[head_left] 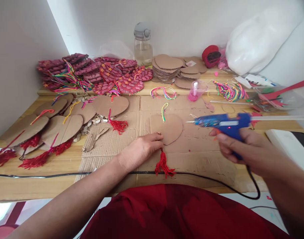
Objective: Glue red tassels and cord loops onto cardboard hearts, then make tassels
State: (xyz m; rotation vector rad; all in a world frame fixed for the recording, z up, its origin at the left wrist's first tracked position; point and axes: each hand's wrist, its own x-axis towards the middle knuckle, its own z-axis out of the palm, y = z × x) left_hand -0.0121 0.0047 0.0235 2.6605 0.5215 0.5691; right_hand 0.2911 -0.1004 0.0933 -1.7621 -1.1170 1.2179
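Observation:
A cardboard heart lies on the cardboard mat in the middle of the table, with a coloured cord loop at its top and a red tassel hanging from its tip. My left hand rests at the heart's lower point, fingers pinched together on the tassel's top. My right hand grips a blue hot glue gun, held just right of the heart with its nozzle pointing left, above the mat.
Cardboard hearts with tassels lie at the left, red decorated hearts at the back, a stack of blank hearts and a bottle behind. The glue gun's black cable runs along the front edge. Coloured cords lie at right.

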